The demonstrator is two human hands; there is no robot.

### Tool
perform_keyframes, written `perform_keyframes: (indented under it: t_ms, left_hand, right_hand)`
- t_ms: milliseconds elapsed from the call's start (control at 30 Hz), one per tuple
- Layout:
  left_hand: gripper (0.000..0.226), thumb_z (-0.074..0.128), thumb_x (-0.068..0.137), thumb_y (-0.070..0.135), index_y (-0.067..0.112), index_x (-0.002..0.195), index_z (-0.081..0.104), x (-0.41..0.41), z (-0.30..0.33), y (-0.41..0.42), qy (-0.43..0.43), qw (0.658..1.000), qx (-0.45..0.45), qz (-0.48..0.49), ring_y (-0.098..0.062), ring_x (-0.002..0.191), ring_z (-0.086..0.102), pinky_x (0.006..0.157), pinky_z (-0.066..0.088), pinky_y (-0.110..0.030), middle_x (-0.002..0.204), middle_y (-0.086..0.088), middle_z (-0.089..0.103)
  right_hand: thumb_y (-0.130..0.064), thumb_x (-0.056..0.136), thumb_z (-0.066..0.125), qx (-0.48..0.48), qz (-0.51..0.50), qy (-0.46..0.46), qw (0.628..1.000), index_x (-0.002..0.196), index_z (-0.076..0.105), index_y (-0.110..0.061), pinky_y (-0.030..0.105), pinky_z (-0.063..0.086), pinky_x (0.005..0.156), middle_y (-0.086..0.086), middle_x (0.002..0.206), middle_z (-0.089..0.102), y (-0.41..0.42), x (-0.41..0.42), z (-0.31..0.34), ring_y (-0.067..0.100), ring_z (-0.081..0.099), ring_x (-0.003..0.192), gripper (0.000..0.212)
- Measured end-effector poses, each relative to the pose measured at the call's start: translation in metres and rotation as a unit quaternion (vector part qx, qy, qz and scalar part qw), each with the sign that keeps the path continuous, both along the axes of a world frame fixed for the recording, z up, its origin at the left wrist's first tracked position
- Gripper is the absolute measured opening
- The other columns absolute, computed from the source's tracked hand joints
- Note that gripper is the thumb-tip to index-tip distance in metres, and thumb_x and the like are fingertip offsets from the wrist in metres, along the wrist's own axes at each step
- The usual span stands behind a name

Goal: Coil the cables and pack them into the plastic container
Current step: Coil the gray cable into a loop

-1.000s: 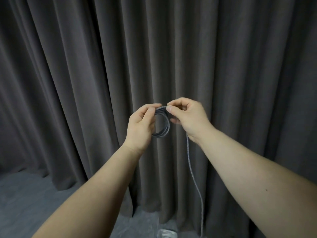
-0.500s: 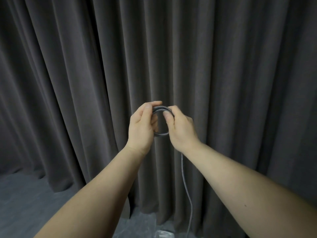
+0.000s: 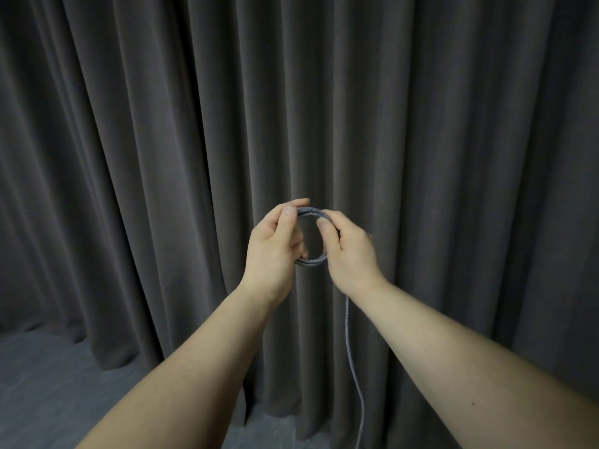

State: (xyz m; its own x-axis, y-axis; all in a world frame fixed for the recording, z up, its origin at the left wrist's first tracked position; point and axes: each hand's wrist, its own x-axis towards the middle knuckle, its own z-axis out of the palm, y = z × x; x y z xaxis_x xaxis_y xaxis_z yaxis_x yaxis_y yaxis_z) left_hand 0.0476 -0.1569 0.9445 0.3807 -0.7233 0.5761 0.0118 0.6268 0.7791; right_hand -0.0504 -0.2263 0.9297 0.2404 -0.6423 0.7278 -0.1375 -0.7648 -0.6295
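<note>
A grey braided cable [image 3: 311, 211] is wound into a small round coil held up at chest height before a dark curtain. My left hand [image 3: 275, 247] pinches the coil's left side between thumb and fingers. My right hand [image 3: 350, 251] grips the coil's right side with its fingers curled round the strands. The loose tail of the cable [image 3: 349, 345] hangs from under my right wrist and runs down out of the bottom of the view. No plastic container shows in the frame.
A dark grey pleated curtain [image 3: 162, 157] fills the whole background. A grey floor [image 3: 64, 384] shows at the lower left, where the curtain's hem rests on it.
My right hand moved from the coil's top down along its right side, laying more cable onto the coil. The hanging tail shifted left. My left hand stayed put.
</note>
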Motion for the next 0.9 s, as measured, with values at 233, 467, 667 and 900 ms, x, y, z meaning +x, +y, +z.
perform_keyframes:
  t_ms: [233, 467, 667, 900]
  left_hand:
    - [0.026, 0.039, 0.103, 0.01, 0.009, 0.103, 0.065, 0.006, 0.005, -0.003, 0.008, 0.999, -0.012, 0.035, -0.004, 0.045, 0.033, 0.047, 0.033, -0.018, 0.049, 0.012, 0.039]
    - [0.025, 0.043, 0.1, 0.012, 0.014, 0.093, 0.067, 0.042, 0.025, -0.012, 0.091, 0.985, -0.028, 0.141, -0.008, 0.043, 0.025, 0.044, 0.025, -0.022, 0.048, 0.01, 0.032]
    - [0.027, 0.04, 0.101, 0.012, 0.013, 0.095, 0.067, 0.059, 0.016, -0.017, 0.101, 0.982, -0.012, 0.159, -0.006, 0.042, 0.023, 0.044, 0.023, -0.02, 0.046, 0.012, 0.03]
    - [0.022, 0.046, 0.096, 0.024, 0.025, 0.099, 0.068, 0.058, 0.006, -0.02, 0.005, 0.978, 0.009, 0.21, -0.029, 0.06, 0.048, 0.064, 0.048, -0.038, 0.063, -0.011, 0.053]
  right_hand:
    - [-0.031, 0.098, 0.049, 0.038, 0.059, 0.043, 0.997, 0.115, 0.064, -0.028, 0.021, 0.046, 0.073, -0.014, 0.082, 0.068, -0.004, -0.003, 0.004, 0.004, 0.062, 0.08, 0.022]
    - [0.006, 0.086, 0.058, 0.281, 0.192, 0.123, 0.932, 0.077, 0.055, -0.014, 0.025, 0.044, 0.055, 0.0, 0.059, 0.055, -0.01, -0.019, -0.013, 0.013, 0.053, 0.055, 0.022]
    - [0.002, 0.085, 0.065, 0.274, 0.129, -0.133, 0.944, 0.076, 0.056, -0.012, 0.022, 0.044, 0.043, -0.003, 0.053, 0.057, -0.022, -0.016, 0.0, 0.009, 0.049, 0.042, 0.019]
    - [-0.033, 0.096, 0.051, -0.171, -0.154, 0.41, 0.883, 0.103, 0.067, -0.022, 0.033, 0.049, 0.074, 0.002, 0.102, 0.061, -0.022, -0.01, 0.009, 0.029, 0.061, 0.095, 0.021]
